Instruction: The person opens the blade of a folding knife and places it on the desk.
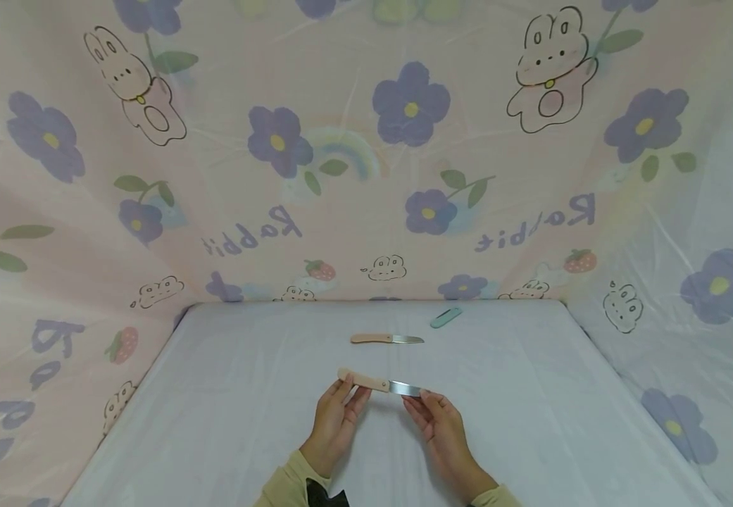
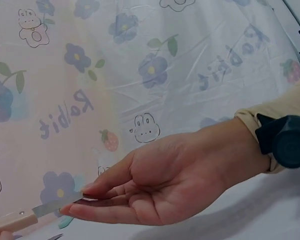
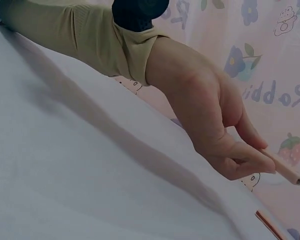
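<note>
Both hands hold a folding knife (image 1: 372,382) with a pale peach handle and a silver blade, raised above the white table. My left hand (image 1: 336,422) pinches the handle between thumb and fingers, near its butt end. At the other end my right hand (image 1: 445,429) pinches the blade (image 2: 49,207) by its tip. The blade points right and stands unfolded, in line with the handle. Beyond the hands, a second knife (image 1: 372,339) with a peach handle lies on the table, its blade also out and pointing right.
A small teal oblong object (image 1: 446,317) with a dark slot lies near the table's back edge, right of the second knife. The white-covered table (image 1: 246,394) is enclosed at the back and sides by cloth (image 1: 353,232) printed with rabbits and purple flowers.
</note>
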Available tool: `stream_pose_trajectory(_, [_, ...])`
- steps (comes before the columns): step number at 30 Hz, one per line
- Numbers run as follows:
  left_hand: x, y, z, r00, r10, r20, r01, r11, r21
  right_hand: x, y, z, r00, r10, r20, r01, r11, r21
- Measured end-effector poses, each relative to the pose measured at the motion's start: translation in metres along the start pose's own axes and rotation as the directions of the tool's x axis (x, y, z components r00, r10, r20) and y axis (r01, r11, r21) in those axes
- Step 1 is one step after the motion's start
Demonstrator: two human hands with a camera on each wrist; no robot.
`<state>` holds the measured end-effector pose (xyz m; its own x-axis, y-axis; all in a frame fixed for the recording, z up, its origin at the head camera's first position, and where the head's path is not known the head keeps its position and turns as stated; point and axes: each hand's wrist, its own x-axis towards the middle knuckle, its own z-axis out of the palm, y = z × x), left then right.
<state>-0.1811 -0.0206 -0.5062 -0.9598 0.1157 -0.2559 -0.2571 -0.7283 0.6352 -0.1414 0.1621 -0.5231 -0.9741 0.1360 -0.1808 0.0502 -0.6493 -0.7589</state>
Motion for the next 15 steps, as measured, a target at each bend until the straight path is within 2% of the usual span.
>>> stream_pose_trajectory(5, [0.0,-0.0003,-0.0016,1.0,0.015,-0.002,-0.015,1.0,0.005,-0.0012,0.002,0.0014,1.0,0.014,-0.019,-0.014,1.0,0.006])
stream_pose_trajectory(15, [0.0017,-0.0003,0.0011,1.0,0.005,0.0,-0.005,1.0,-0.024,0.0055,-0.0036,-0.0026,0.996,0.077,-0.034,-0.078,0.997,-0.013])
